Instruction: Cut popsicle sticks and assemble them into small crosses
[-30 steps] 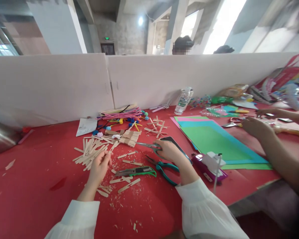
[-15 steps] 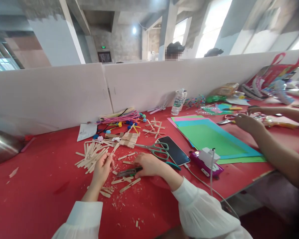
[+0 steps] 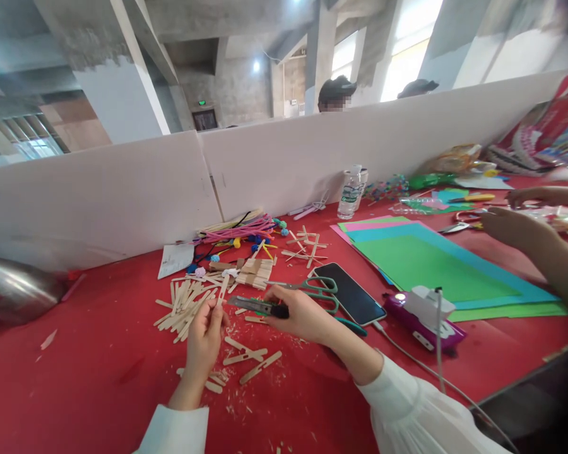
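Left hand (image 3: 206, 334) is pinching a wooden stick (image 3: 224, 289) near one end, probably freeing the rest; right hand (image 3: 298, 315) is gripping a box cutter (image 3: 255, 306), blade (image 3: 235, 302) facing the stick, likely for control. Bottle (image 3: 348, 197) beyond right hand is standing, contents unclear; steel vessel (image 3: 19, 290) left of both isn't showing its inside.
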Motion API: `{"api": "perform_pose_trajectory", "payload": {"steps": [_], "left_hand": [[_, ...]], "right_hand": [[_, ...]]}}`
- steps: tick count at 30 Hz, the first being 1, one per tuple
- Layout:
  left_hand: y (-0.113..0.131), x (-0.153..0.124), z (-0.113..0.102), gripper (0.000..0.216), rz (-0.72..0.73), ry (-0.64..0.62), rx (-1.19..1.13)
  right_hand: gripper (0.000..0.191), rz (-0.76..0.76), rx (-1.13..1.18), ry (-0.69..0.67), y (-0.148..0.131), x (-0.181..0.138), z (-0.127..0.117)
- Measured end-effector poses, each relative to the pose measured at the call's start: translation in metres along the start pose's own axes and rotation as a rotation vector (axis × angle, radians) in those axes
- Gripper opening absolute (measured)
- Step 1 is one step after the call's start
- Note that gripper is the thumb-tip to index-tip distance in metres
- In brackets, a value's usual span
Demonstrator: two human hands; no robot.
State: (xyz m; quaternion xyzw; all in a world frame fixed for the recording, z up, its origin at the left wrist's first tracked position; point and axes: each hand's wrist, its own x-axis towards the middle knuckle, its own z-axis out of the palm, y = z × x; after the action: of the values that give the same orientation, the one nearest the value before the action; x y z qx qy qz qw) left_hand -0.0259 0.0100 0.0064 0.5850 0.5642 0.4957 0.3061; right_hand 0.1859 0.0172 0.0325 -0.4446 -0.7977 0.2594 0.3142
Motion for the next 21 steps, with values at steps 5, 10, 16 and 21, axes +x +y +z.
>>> {"api": "perform_pose_trajectory", "payload": {"steps": [5, 10, 16, 21], "left_hand": [[-0.004, 0.002, -0.001, 0.029, 0.002, 0.033, 0.000], [-0.004, 0.003, 0.001, 0.029, -0.008, 0.010, -0.025], [-0.003, 0.001, 0.004, 0.032, -0.012, -0.019, -0.037], [-0.002, 0.001, 0.005, 0.033, -0.020, -0.049, -0.077]], "right_hand": [[0.021, 0.072, -0.162, -0.117, 0.003, -0.002, 0.001], [0.025, 0.119, -0.250, -0.200, 0.000, 0.001, 0.001], [0.019, 0.297, -0.312, 0.071, 0.015, -0.019, -0.040], [0.033, 0.374, -0.501, -0.018, 0.025, -0.064, -0.042]]}}
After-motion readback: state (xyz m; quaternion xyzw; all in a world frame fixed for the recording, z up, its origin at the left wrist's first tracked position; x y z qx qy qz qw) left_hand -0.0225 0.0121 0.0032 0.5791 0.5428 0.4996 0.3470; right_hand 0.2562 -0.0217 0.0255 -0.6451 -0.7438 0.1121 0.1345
